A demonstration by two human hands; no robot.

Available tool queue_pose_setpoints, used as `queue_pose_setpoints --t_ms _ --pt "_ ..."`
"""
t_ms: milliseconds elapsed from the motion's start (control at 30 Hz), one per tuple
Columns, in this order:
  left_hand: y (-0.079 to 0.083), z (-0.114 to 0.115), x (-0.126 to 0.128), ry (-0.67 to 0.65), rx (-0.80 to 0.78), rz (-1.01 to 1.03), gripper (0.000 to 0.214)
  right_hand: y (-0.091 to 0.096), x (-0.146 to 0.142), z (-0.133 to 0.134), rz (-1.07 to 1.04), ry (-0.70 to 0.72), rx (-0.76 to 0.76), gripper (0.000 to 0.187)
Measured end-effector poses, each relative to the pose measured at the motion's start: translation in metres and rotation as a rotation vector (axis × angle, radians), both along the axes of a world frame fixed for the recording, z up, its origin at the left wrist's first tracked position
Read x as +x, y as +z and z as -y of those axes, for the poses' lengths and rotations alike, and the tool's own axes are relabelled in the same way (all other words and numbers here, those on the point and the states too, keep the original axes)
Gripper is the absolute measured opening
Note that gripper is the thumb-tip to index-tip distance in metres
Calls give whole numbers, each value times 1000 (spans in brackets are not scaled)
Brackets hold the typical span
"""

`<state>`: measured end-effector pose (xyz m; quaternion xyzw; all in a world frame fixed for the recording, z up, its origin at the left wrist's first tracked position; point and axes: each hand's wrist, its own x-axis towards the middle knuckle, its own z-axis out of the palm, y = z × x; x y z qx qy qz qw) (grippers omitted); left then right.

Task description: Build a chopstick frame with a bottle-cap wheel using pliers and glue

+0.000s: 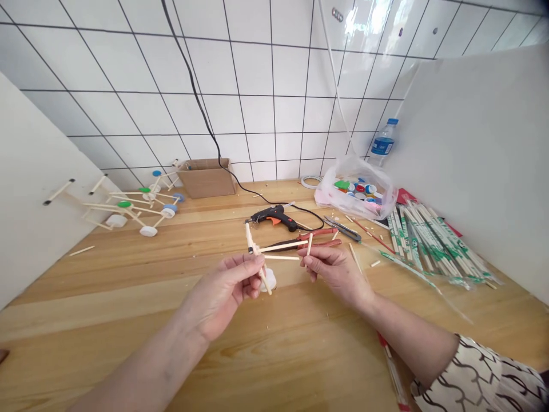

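Observation:
My left hand and my right hand both pinch a small frame of glued wooden sticks above the wooden table. The left hand grips its left corner, the right hand its right-hand stick end. A white bottle cap shows below the frame, partly hidden by my left fingers; I cannot tell whether it is attached. Just beyond the frame lie a black and orange hot glue gun and red-handled pliers.
Stick models with bottle-cap wheels stand at the left, near a cardboard box. At the back right are a plastic bag of coloured bottle caps and a water bottle. Wrapped chopsticks lie in a pile at the right.

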<state>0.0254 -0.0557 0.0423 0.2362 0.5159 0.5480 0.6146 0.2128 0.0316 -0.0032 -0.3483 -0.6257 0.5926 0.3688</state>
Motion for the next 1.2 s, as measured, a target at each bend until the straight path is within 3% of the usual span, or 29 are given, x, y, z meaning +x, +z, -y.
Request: queue_pose_setpoints --t_ms 1200 --pt "-4 3 7 -54 -35 118 22 3 -1 0 -61 65 -36 28"
